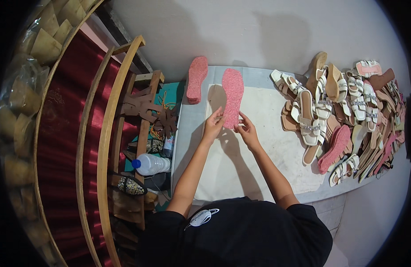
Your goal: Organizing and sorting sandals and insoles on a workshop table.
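Note:
A pink speckled shoe insole (233, 95) is held up over the table by its narrower near end. My left hand (214, 126) pinches its left edge, fingers closed. On the other side my right hand (247, 132) grips the lower right edge between thumb and fingers. The insole's shadow falls on the pale sheet (263, 120) beneath. To the left, at the table's far edge, a stack of similar pink insoles (197, 80) stands close to the wall.
White sandals (309, 127) and loose soles crowd the table's right side, with another pink insole bundle (336, 147) among them. At left are a wooden rack (108, 133), brown strap pieces (143, 104) and a plastic bottle with a blue cap (153, 164). A wall borders the far side.

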`<state>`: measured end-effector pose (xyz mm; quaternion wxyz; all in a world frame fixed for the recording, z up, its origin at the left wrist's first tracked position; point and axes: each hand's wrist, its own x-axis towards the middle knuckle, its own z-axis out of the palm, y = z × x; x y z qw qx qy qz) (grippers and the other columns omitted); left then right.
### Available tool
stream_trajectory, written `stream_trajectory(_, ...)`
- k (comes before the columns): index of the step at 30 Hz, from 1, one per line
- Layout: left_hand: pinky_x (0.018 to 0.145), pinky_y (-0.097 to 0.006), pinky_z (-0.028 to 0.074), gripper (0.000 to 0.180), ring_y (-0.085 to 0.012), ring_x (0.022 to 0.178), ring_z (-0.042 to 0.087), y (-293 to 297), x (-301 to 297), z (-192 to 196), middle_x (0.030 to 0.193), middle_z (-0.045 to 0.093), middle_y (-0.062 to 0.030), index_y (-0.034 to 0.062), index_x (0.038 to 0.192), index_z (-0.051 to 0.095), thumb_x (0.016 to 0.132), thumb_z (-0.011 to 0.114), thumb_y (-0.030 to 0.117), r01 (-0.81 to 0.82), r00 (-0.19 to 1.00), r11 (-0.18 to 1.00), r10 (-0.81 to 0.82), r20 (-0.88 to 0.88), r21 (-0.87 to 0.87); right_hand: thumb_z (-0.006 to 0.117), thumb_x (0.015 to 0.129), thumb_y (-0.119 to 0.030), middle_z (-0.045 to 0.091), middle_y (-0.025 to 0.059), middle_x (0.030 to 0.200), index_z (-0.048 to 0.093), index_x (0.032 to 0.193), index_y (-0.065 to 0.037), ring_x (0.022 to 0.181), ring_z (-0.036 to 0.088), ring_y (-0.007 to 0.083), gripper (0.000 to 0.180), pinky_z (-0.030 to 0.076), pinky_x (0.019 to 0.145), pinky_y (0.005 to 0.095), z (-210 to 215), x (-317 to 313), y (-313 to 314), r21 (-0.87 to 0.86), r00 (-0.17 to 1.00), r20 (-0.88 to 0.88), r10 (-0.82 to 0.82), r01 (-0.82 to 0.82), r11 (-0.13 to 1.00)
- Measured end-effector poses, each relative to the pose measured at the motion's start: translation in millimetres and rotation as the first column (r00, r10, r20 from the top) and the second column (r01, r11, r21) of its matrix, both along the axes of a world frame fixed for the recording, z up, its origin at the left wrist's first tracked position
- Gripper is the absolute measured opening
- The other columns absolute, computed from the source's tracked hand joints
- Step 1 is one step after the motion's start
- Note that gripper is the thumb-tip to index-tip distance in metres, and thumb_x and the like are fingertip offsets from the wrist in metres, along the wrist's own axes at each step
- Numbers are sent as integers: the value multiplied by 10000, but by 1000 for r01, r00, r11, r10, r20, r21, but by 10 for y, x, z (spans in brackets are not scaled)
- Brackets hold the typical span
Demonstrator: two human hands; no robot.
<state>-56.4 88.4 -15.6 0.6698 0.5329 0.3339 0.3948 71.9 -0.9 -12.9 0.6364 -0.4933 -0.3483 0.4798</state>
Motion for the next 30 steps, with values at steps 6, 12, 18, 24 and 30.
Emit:
stream_trajectory(6,814,-298,440,566,-172,969,534,410,-13,-352,1109,521,-104,-11,1271,367,788,631,121,-62,991,985,81,-107,163,566,821,-59,523,45,944,309,1326,-63,754,533,86,567,461,683,223,-300,140,658,-45,999,-49,16,-18,999)
stream_trajectory(12,766,-256,457,506,-186,998,526,669,88,-587,1151,513,-132,0,1248,394,797,608,84,-132,936,954,210,-284,269,562,819,-42,523,44,902,309,1323,-45,775,534,93,564,454,676,217,-636,209,1178,-112,1000,-6,20,-21,993)
stream_trajectory(18,747,-268,459,466,-178,995,510,783,195,-688,1135,516,-126,24,1223,426,795,597,91,-195,911,922,297,-287,335,534,804,-13,561,78,832,381,1273,-10,692,574,129,493,463,616,241,-712,207,1502,-213,985,168,22,15,977)
stream_trajectory(24,768,-301,448,473,-221,999,501,796,225,-825,1132,501,-135,41,1224,415,781,580,59,-187,840,810,425,-337,556,571,787,-42,586,93,757,420,1234,24,634,558,122,476,462,617,247,-773,187,1602,-184,846,532,13,100,978)
stream_trajectory(30,841,-343,426,514,-277,1118,439,680,237,-862,1250,412,-173,39,1259,355,786,557,45,-173,830,772,449,-332,612,579,779,-50,576,109,807,433,1231,7,668,562,142,478,465,634,261,-876,165,1575,-105,785,618,-35,126,986)
